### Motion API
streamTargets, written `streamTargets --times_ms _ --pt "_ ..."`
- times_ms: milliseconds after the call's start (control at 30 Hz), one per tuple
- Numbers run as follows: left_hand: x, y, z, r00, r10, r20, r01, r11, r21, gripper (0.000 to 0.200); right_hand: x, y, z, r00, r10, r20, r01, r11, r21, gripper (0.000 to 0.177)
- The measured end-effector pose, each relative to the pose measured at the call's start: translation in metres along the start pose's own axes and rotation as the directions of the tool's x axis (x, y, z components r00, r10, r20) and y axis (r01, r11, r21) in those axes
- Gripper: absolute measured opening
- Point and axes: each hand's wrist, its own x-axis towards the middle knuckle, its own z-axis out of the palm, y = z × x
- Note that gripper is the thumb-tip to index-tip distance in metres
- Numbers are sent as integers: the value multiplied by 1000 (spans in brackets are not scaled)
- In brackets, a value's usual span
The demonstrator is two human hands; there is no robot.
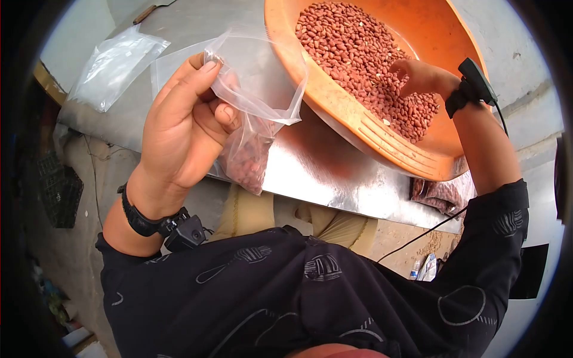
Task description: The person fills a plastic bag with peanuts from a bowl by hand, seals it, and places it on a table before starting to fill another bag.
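My left hand [191,119] pinches the upper edge of a clear plastic bag [250,95], thumb against fingers. The bag's mouth gapes toward the basin, and reddish peanuts [248,167] fill its lower part. Inside the orange basin [370,128], my right hand [421,79] is down in a heap of red-skinned peanuts [346,42]. Its fingers curl around some of the peanuts, with the tips partly buried.
The metal table [310,179] carries the tilted basin. Flat clear bags [122,65] lie at the left, with a wooden-handled tool [146,13] beyond them. A filled bag [441,194] sits under the basin's near right side. A black cable [412,238] runs from beside my right arm.
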Motion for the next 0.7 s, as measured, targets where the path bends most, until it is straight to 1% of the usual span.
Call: streamTargets --times_ms 100,167,233,267,367,400,500,533,633,667,700 --pt "2 0 1 1000 -6 23 6 1000 -14 12 22 18 5 987 -125 -98 133 987 85 67" --pt "3 -1 1 999 0 34 1 1000 -21 13 35 19 14 984 -135 -117 146 985 89 69" --pt "4 1 0 1000 -5 14 5 1000 -11 14 45 14 20 979 -169 -113 178 981 77 70" --pt "4 1 -1 1000 -8 6 8 1000 -6 14 49 12 22 976 -195 -99 192 981 -39 72" --pt "4 0 -4 999 -4 33 4 1000 -3 15 52 10 24 970 -218 -108 224 973 46 73" --pt "4 0 -4 1000 -6 25 6 1000 1 15 47 5 24 972 -212 -103 227 961 158 67" --pt "5 0 -5 1000 -12 16 12 1000 -10 15 47 -10 29 957 -258 134 195 912 362 61" --pt "6 -1 -6 1000 -10 22 11 1000 -25 15 43 -13 32 943 -316 110 247 879 407 53" --pt "7 0 -6 1000 -9 29 10 999 -30 15 23 -30 27 918 -243 312 1 790 613 52" --pt "7 0 -6 999 -10 30 11 1000 -24 14 7 -41 16 866 -253 431 -130 719 683 62" --pt "7 0 -6 1000 -6 28 7 1000 -25 14 -1 -45 21 897 -220 384 -116 720 684 64"
